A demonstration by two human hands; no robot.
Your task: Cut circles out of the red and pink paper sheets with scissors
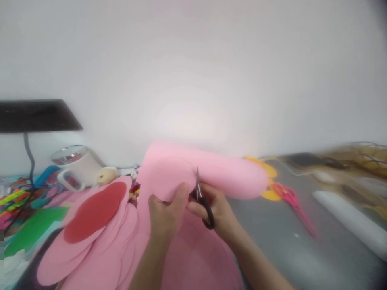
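My left hand (167, 211) grips the lower edge of a pale pink rounded sheet (171, 173), thumb on top. In my right hand (216, 205) is a pair of scissors (207, 211) with black handles, its blades pointing up at the sheet's right edge. Behind and under both hands spreads a larger pink sheet (208, 257), rolled at its far end into a thick pink roll (236, 175). To the left lies a fanned pile of pink oval cutouts (111, 257), topped by a red shape (96, 213).
Pink-handled scissors (296, 207) and yellow-orange pieces (266, 167) lie on the grey table (272, 241) at right, near a white roll (347, 221). At left stand a white mug (78, 167), a black panel (36, 116) on a cable, a green sheet (36, 227) and colourful scraps.
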